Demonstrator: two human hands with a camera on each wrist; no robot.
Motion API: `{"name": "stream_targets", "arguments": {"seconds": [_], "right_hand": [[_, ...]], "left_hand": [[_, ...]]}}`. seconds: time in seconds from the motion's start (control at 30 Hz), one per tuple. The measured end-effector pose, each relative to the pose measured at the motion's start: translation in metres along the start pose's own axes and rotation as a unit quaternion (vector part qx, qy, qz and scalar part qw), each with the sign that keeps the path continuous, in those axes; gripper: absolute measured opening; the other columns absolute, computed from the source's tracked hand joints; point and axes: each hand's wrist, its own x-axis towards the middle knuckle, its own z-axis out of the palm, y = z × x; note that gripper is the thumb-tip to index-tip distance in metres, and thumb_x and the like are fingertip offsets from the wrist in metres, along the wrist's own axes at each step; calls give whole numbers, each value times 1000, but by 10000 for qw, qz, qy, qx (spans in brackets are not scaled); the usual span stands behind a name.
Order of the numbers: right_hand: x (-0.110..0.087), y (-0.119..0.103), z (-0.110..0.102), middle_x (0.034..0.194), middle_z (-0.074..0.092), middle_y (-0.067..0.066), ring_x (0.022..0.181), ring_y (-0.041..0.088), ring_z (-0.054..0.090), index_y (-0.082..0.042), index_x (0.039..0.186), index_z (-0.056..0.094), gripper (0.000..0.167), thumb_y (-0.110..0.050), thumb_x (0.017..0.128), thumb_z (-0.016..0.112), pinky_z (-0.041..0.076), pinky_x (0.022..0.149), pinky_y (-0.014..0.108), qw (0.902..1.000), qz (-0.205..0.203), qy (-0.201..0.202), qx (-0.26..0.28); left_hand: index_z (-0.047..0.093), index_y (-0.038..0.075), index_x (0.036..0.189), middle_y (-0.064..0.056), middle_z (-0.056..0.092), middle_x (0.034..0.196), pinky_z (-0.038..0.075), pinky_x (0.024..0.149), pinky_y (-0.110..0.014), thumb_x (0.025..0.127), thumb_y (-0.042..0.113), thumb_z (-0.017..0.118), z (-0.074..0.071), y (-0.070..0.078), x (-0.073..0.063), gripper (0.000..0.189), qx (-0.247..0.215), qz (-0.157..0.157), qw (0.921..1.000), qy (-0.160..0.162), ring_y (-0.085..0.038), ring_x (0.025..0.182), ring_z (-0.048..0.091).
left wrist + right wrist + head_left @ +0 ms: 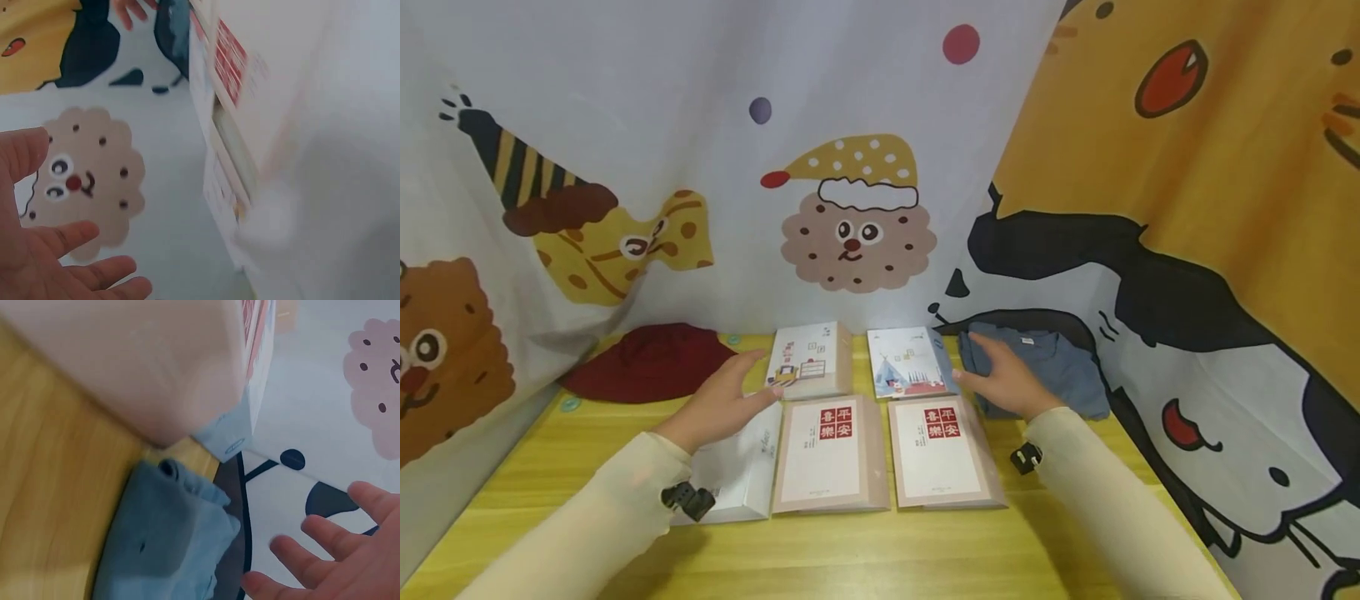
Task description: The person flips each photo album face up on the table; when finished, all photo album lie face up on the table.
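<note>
My left hand point(718, 406) hovers over a white box-shaped pack point(741, 475), fingers spread and nothing in them. Its fingertips overlap the near left corner of a back pack printed with a small house scene point(808, 358). My right hand point(1011, 379) is held with fingers apart and holds nothing, between a back pack with a blue tent picture point(910, 362) and a folded blue garment point(1067, 371). Two matching pink-edged packs with red character squares point(820, 467) lie in front, between the arms. My left forearm hides part of the white pack.
A maroon brim hat point(651, 362) lies at the back left of the yellow wood-grain table point(820, 558). Small pale green discs point(571, 403) show beside it. A cartoon-printed curtain point(715, 50) hangs behind and along the right side.
</note>
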Motion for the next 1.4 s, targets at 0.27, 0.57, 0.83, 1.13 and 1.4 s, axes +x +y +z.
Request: {"name": "stream_targets", "arguments": {"seconds": [0.27,0.57,0.83,1.13,1.4], "right_hand": [[16,-4,11,171,29,22,156,47,28,-12,167,29,95,-57,94,72,28,122,68,9980,185,-410,438],[30,-9,19,169,33,23,153,47,33,-14,167,29,101,-65,91,71,32,119,69,9933,470,-917,525],[43,-9,22,164,39,26,149,47,39,-10,166,32,94,-59,95,71,36,119,65,9870,619,-1379,547],[56,-11,27,165,37,25,148,43,42,-10,166,32,90,-51,96,72,35,122,59,9814,638,-1724,555],[59,-12,32,167,35,24,148,42,42,-9,168,26,101,-49,92,79,38,120,59,9762,528,-1998,657]], "left_hand": [[30,10,166,-20,28,172,25,125,-65,107,43,59,30,26,28,74,-1179,-296,9903,-668,-44,158,25],[43,14,160,-18,41,165,34,123,-58,107,33,58,58,47,61,58,-1717,-517,9824,-516,-41,153,38],[40,17,162,-18,42,163,39,119,-60,107,29,59,90,51,91,60,-2208,-889,9672,-888,-40,149,42],[36,14,164,-31,53,149,41,50,-23,102,5,52,110,56,123,64,-2415,-781,9579,-1343,-7,55,43],[35,16,165,-20,39,166,52,85,-36,103,11,57,119,51,137,67,-1869,-1166,9634,-1526,-16,90,56]]}}
